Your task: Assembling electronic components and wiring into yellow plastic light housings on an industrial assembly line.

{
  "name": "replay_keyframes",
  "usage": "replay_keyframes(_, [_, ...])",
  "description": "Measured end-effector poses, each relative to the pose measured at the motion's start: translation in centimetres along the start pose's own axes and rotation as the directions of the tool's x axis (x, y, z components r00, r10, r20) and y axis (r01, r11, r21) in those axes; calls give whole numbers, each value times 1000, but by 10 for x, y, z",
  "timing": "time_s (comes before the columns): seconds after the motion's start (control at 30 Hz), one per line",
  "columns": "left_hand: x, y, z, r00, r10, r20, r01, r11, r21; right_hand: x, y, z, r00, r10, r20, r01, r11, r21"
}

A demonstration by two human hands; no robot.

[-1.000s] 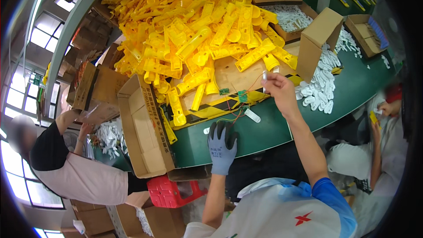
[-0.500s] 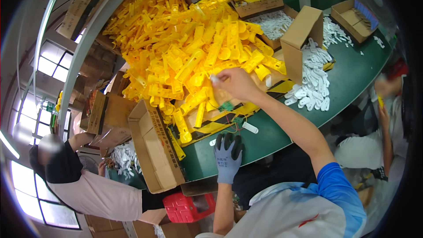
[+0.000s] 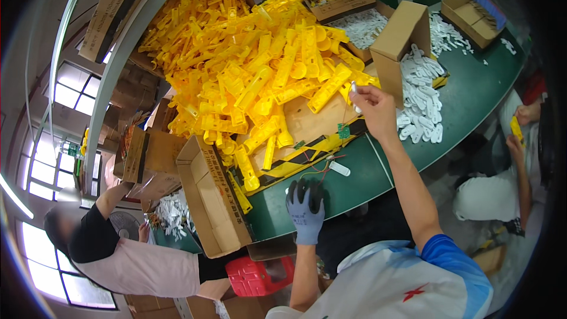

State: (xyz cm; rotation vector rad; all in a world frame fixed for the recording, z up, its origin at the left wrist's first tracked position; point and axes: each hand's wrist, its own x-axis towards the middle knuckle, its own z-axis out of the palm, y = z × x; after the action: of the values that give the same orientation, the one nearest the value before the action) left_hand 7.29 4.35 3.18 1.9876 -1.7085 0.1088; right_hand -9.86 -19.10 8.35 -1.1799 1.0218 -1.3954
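My bare right hand (image 3: 378, 109) pinches a small white plastic piece (image 3: 354, 95) above the wooden board. From that piece a thin wire hangs down to a small green circuit board (image 3: 343, 130). My left hand (image 3: 305, 210), in a grey-blue glove with black fingertips, rests on the green table with its fingers apart. Beside it, red and green wires run to a white plastic strip (image 3: 339, 169). Another small green circuit board (image 3: 299, 145) lies at the striped edge of the wooden board (image 3: 304, 117). A large heap of yellow plastic housings (image 3: 236, 65) rises beyond my hands.
An upright cardboard box (image 3: 401, 38) stands beside piled white plastic pieces (image 3: 420, 100) at the right. At the left front sits an open cardboard box (image 3: 209, 198). A red stool (image 3: 251, 276) stands below it. Co-workers are at the left and right.
My right hand has moved right, away from the yellow heap, with the white piece; a circuit board now dangles below it. My left hand stays in nearly the same place.
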Motion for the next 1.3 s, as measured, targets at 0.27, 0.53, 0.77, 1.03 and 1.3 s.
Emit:
replay_keyframes(0.27, [29, 65, 5, 979, -82, -189, 14, 942, -336, -32, -19, -6, 994, 19, 104, -31, 992, 119])
replay_keyframes(0.53, [82, 31, 62, 995, -102, 21, 104, 985, -139, -42, -42, -37, 1000, 10, -4, -9, 990, 140])
replay_keyframes(0.77, [76, 46, 52, 943, -203, -263, 103, 931, -351, -54, -57, -49, 999, -47, -24, 50, 988, 148])
replay_keyframes(1.03, [21, 90, 30, 903, -423, -80, 221, 615, -757, -88, -67, -26, 987, -36, 156, 0, 974, 226])
replay_keyframes(1.3, [21, 74, 36, 837, -494, 236, 335, 121, -934, -113, -61, -25, 949, -102, 297, 82, 994, 78])
